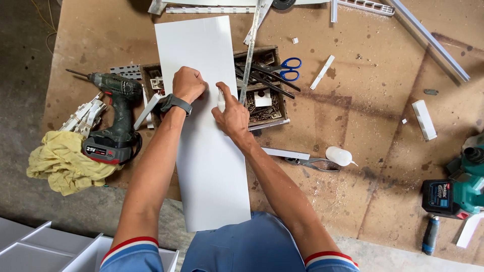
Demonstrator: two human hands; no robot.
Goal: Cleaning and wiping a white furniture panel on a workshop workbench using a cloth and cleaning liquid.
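Note:
A long white panel [201,151] lies across the workbench, its near end hanging over the front edge. My left hand [188,83], with a dark watch on the wrist, is closed and rests on the panel's middle. Just to its right, my right hand [230,113] grips a small white bottle [221,100], pressed tip-down against the panel. What lies between the two hands on the panel is hidden by the fingers.
A wooden tray [265,108] of screws and tools sits under the panel, with blue-handled scissors [289,69] on it. A green cordless drill [117,116] and a yellow rag [63,161] lie left. Pliers [312,163], a second white bottle [339,156] and another teal tool [456,189] lie right.

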